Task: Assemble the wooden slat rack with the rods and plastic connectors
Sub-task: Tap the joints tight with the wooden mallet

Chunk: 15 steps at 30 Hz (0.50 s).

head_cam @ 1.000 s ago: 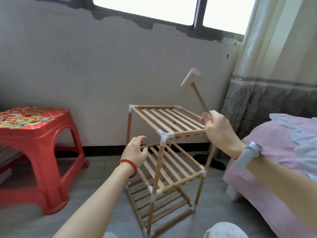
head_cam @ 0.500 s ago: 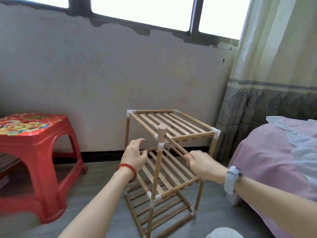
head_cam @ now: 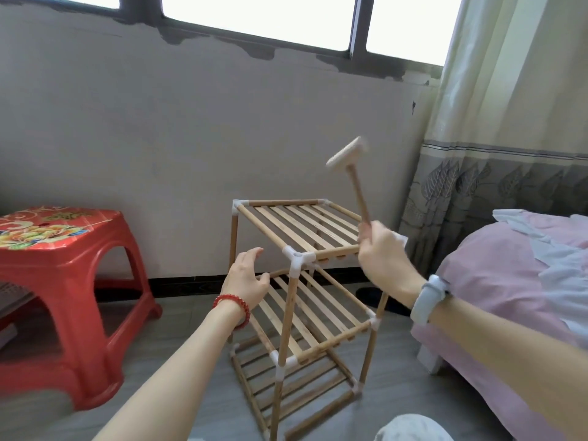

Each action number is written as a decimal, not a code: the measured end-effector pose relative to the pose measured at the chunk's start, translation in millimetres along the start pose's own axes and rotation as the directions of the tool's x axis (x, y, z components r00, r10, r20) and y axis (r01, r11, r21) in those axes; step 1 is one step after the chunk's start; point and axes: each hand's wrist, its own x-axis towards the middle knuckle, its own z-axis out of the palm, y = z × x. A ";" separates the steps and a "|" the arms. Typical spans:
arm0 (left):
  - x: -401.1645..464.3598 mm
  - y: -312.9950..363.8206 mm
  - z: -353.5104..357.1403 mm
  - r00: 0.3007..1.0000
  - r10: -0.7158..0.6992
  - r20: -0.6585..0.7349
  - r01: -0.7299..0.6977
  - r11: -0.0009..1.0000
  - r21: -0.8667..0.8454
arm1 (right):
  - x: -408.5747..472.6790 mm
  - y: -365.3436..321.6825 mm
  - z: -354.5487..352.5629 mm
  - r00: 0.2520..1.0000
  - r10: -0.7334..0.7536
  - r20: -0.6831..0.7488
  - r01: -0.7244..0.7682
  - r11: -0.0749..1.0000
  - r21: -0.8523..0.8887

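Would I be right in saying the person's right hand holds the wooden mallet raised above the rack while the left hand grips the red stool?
Not quite: in the head view the left hand is at the rack, by its middle shelf, not the red stool. The right hand does hold the wooden mallet raised above the rack.

Rack (head_cam: 299, 281) on floor btwn stool (head_cam: 63, 281) at left & bed (head_cam: 509, 297) at right.
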 end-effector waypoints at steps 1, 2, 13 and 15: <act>-0.2 -0.3 0.6 1.000 -0.004 0.006 0.004 1.000 0.003 | -11.6 8.9 12.0 0.976 0.073 0.207 -0.034 0.982 -0.185; -0.6 -0.3 1.5 1.000 -0.001 0.017 0.001 1.000 0.006 | -16.1 17.5 17.3 0.928 0.141 0.344 -0.047 0.963 -0.266; 38.1 7.2 8.2 0.902 0.118 0.414 -0.218 0.955 0.202 | -9.4 36.7 20.7 0.933 0.132 0.335 -0.106 0.990 -0.094; 49.8 7.3 1.6 0.907 0.122 0.402 -0.227 0.948 0.224 | 3.3 36.3 12.5 0.962 0.100 0.253 -0.124 0.989 0.078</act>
